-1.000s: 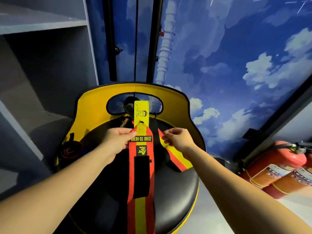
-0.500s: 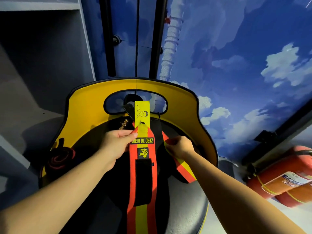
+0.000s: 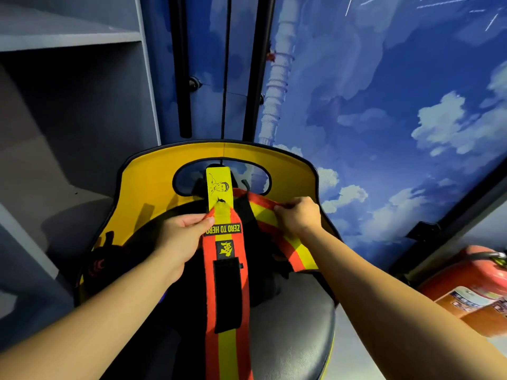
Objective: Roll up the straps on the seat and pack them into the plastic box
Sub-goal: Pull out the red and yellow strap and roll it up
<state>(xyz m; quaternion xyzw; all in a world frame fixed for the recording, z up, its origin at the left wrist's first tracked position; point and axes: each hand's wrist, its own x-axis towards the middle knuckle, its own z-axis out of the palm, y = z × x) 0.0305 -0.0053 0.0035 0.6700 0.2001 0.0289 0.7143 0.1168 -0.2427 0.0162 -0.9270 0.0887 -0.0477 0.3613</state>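
At nine o'clock stands a grey shelf unit with flat, matte boards. Below it, at the seat's eight o'clock edge, lies a dark rolled strap with red markings; its detail is blurred. The seat has a round, black, smooth leather-like cushion and a curved yellow backrest with an oval cut-out.

The left hand reaches in from seven o'clock, forearm straight, thumb and curled fingers pinching the left edge of the flat woven strap near its top. This strap is orange with a yellow centre stripe, bears a black "ZERO TO HERO" label and a long black patch, and runs from the seat's centre down toward six o'clock. A stiff yellow tag with a drawn figure stands upright at its upper end, at twelve o'clock of the cushion.

The right hand comes in from five o'clock, fingers curled, gripping a second orange-and-yellow strap that slants across the seat's two o'clock side.

At four o'clock lie glossy red fire extinguishers against a blue, cloud-painted wall.
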